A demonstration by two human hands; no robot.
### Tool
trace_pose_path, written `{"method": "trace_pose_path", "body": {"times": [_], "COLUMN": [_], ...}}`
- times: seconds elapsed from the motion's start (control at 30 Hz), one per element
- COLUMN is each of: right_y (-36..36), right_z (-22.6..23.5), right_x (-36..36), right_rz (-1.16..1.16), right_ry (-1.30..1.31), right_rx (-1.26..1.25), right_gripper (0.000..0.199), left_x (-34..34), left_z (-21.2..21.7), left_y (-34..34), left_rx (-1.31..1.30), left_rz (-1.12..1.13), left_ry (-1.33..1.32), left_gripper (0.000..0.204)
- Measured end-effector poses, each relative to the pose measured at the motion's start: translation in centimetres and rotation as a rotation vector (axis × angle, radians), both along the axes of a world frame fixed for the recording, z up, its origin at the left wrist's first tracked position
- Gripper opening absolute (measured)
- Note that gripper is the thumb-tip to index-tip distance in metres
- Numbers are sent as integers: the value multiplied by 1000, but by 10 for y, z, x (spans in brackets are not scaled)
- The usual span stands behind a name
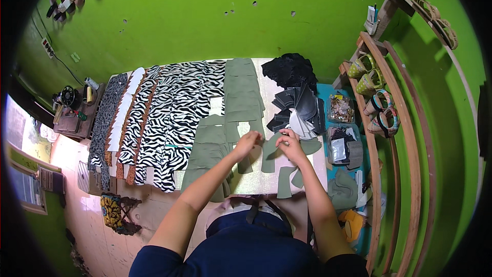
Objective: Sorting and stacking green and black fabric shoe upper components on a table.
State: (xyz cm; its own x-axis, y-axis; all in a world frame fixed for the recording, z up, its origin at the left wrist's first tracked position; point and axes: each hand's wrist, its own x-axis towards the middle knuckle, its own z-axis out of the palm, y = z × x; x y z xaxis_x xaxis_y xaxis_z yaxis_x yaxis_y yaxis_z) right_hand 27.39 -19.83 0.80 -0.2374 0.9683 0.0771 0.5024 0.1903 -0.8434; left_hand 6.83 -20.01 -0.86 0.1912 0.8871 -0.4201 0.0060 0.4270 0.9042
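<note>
My left hand (248, 142) hovers over the lower end of a column of overlapping olive-green fabric pieces (243, 84), its fingers drawn together. What they hold, if anything, is too small to tell. Close on its right, my right hand (291, 147) has its fingers curled at the edge of a loose olive-green fabric piece (269, 155). Another curved green piece (310, 146) lies beyond that hand, and a small one (284, 183) rests by the near table edge. To the left of my left forearm spread more overlapping green pieces (207, 136).
Rows of zebra-print pieces (182, 102) cover the table's left half. Black pieces (294, 69) and a dark fan-shaped pile (302, 107) sit at far right. A wooden rack (405, 138) with sandals (382, 113) stands right, beside a clear box (341, 107). A sewing machine (69, 95) stands left.
</note>
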Motion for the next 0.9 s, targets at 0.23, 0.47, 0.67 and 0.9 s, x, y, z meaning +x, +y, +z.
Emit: {"method": "trace_pose_path", "body": {"times": [0.23, 0.47, 0.67, 0.9], "right_y": [5, 5, 5, 9], "right_z": [14, 11, -15, -37], "right_x": [-17, -34, -39, -40], "right_rz": [354, -14, 161, 78], "right_ry": [-41, 808, 452, 12], "right_rx": [-174, -862, -615, -255], "right_gripper": [10, 50, 29, 20], "left_x": [-10, -13, -17, -23], "left_z": [21, 11, -5, -7], "left_y": [-5, -9, -23, -32], "left_rx": [74, 25, 199, 345], "left_rz": [-188, 247, 263, 162], "left_ry": [-78, -232, 34, 502], "left_gripper": [39, 21, 14, 15]}}
